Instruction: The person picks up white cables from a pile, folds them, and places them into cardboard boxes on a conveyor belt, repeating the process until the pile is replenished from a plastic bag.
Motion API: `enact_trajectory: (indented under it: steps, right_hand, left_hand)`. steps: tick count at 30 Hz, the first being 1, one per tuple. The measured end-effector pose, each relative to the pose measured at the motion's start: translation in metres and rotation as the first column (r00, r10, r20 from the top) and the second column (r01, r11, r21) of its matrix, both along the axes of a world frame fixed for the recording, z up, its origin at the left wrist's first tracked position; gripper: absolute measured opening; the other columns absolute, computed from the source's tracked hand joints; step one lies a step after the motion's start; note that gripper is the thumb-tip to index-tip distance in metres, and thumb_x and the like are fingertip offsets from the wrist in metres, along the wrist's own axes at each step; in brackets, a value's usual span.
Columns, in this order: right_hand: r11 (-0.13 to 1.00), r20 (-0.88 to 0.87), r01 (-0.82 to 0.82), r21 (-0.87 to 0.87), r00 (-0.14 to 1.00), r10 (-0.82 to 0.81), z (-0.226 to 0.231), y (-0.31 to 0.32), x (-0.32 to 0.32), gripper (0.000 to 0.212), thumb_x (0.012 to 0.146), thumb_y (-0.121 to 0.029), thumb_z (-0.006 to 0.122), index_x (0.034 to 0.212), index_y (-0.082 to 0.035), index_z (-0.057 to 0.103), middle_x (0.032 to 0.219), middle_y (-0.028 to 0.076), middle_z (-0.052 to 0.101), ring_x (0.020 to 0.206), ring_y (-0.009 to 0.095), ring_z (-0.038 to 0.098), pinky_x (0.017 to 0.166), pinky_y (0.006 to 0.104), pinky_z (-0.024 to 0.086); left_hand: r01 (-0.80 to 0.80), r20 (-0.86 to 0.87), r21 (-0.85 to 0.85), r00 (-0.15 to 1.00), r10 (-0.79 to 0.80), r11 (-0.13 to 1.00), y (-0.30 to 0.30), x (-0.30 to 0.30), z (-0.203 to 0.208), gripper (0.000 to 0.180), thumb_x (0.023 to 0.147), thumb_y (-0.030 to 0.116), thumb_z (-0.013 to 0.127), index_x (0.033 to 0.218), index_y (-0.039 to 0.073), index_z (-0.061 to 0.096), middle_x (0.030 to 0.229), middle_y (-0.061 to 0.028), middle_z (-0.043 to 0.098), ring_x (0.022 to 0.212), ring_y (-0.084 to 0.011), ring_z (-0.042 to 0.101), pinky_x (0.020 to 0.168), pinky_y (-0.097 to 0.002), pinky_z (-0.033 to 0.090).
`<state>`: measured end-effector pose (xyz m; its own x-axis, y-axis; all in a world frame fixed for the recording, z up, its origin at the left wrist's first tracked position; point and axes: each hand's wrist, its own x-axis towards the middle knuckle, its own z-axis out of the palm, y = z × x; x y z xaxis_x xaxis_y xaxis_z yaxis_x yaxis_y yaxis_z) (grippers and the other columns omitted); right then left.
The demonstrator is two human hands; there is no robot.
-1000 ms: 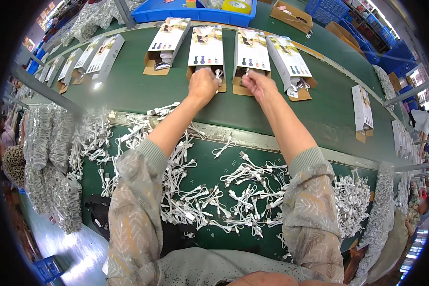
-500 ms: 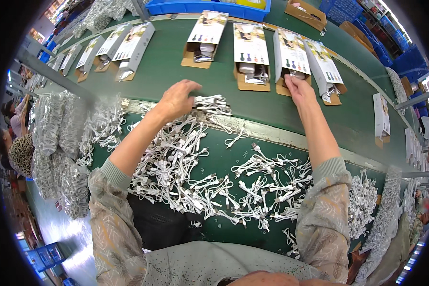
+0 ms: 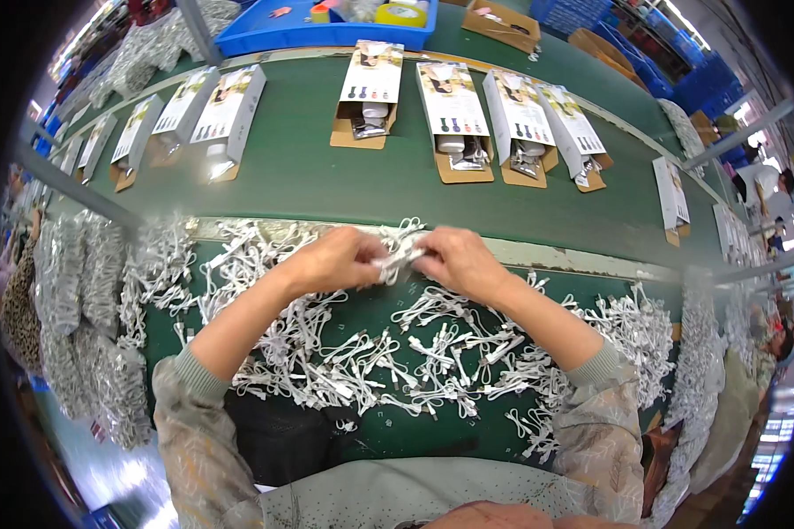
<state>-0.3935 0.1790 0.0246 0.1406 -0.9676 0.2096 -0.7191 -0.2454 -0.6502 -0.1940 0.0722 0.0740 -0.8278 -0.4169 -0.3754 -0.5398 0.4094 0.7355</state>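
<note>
My left hand (image 3: 342, 258) and my right hand (image 3: 464, 263) are close together over the ledge along the near side of the green belt. Both are closed on a small bunch of white USB cables (image 3: 402, 249), which is slightly blurred. The right fingertips pinch its right side, while the left fingers grip its left side. Below my wrists lies a wide spread of loose white cables (image 3: 362, 361). Beyond the hands, white printed boxes (image 3: 450, 93) lie on the belt, their near flaps open. White items and silver pouches show inside several of them.
A green conveyor belt (image 3: 291, 189) runs across, with a metal ledge (image 3: 547, 257) on its near side. At the back are a blue tray (image 3: 238, 40) and a cardboard box (image 3: 501, 31). Bagged cables (image 3: 79, 300) hang at the left, and a grey post (image 3: 79, 187) stands near them.
My right hand has come back from an open box to meet my left hand. A bunch of cables from the ledge is now between them. The view has shifted, and the boxes appear further left.
</note>
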Motion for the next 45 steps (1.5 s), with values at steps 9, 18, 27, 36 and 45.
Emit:
enact_trajectory:
  steps: [9,18,27,36,45]
  right_hand:
    - [0.771,0.504,0.126,0.624,0.689,-0.521,0.017,0.031,-0.073,0.026,0.086,-0.025,0.061,0.092,0.000,0.066,0.082,0.004,0.066,0.065,0.008,0.059,0.057,0.0196,0.048]
    - [0.803,0.597,0.162,0.573,0.589,-0.545,0.001,-0.053,-0.064,0.026,0.085,-0.028,0.060,0.085,-0.001,0.063,0.074,0.003,0.061,0.059,0.009,0.057,0.052,0.0217,0.047]
    - [0.771,0.633,0.344,0.536,0.440,-0.637,-0.041,-0.148,-0.093,0.030,0.084,-0.032,0.062,0.073,-0.004,0.062,0.065,0.002,0.061,0.052,0.010,0.057,0.043,0.0217,0.044]
    - [0.974,-0.054,0.221,0.051,0.974,-0.219,-0.004,-0.015,-0.062,0.021,0.083,-0.022,0.061,0.091,-0.003,0.064,0.085,0.012,0.063,0.077,0.025,0.061,0.071,0.0350,0.049]
    - [0.975,-0.231,0.218,0.037,0.951,-0.204,-0.013,0.034,-0.049,0.020,0.080,-0.014,0.065,0.096,-0.004,0.062,0.087,0.011,0.063,0.082,0.027,0.061,0.073,0.0342,0.048]
  left_hand:
    - [-0.315,-0.107,-0.090,0.946,0.306,0.945,-0.008,-0.005,0.002,0.023,0.080,0.015,0.062,0.093,-0.003,0.067,0.072,-0.0078,0.064,0.066,-0.0138,0.058,0.063,-0.0290,0.048]
    - [-0.529,-0.257,0.021,0.817,0.516,0.848,-0.032,-0.016,-0.015,0.025,0.082,0.011,0.060,0.098,-0.009,0.059,0.076,-0.0091,0.064,0.056,-0.0121,0.060,0.052,-0.0249,0.049]
    - [-0.669,-0.270,-0.047,0.723,0.635,0.742,-0.056,0.034,-0.015,0.016,0.081,0.011,0.060,0.085,-0.005,0.062,0.066,-0.0051,0.062,0.053,-0.0106,0.059,0.051,-0.0250,0.046]
    - [-0.683,-0.284,-0.254,0.730,0.622,0.685,-0.077,0.017,-0.022,0.019,0.076,0.013,0.062,0.083,-0.004,0.064,0.068,-0.0104,0.065,0.054,-0.0147,0.062,0.057,-0.0292,0.050]
    - [-0.653,-0.325,-0.486,0.752,0.573,0.581,-0.103,-0.013,-0.057,0.019,0.079,0.015,0.060,0.084,-0.002,0.066,0.074,-0.0184,0.065,0.068,-0.0286,0.064,0.069,-0.0374,0.050]
